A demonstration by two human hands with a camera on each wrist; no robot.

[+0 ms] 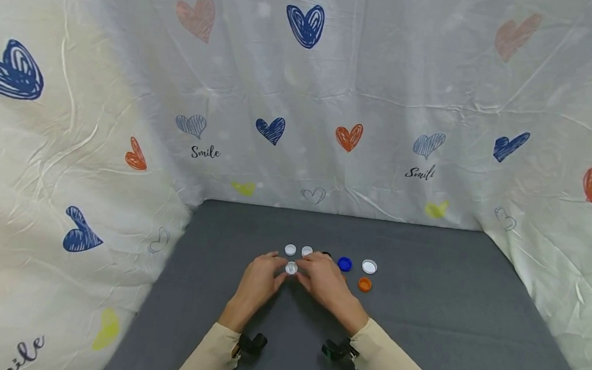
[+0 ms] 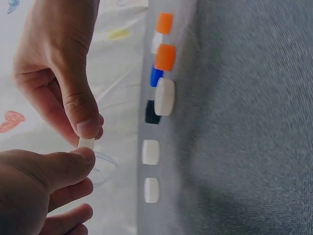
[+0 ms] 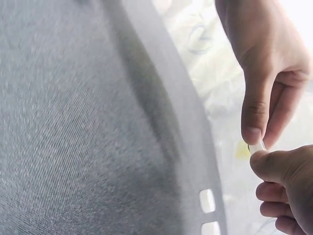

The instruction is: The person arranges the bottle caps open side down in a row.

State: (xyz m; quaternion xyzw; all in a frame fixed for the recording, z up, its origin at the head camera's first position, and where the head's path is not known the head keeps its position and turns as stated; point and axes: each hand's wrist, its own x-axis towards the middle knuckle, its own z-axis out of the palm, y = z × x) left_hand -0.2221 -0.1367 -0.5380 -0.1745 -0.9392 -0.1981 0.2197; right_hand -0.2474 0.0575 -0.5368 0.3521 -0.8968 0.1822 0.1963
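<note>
Between my two hands a small white bottle cap (image 1: 291, 268) is held just above the grey table. My left hand (image 1: 260, 279) pinches its left side with thumb and fingers. From the right, my right hand (image 1: 326, 279) pinches the opposite side. In the left wrist view the cap's ridged edge (image 2: 86, 143) shows between both thumbs; the right wrist view shows a sliver of the cap (image 3: 257, 147). Just behind the hands lie two white caps (image 1: 290, 249). A black cap (image 2: 152, 112) and a larger white cap (image 2: 165, 97) are mostly hidden by my right hand in the head view.
Right of my hands lie a blue cap (image 1: 344, 264), a white cap (image 1: 369, 266) and an orange cap (image 1: 365, 284). Another orange cap (image 2: 165, 57) shows in the left wrist view. A heart-printed curtain (image 1: 335, 94) hangs behind and beside the grey table (image 1: 448, 316).
</note>
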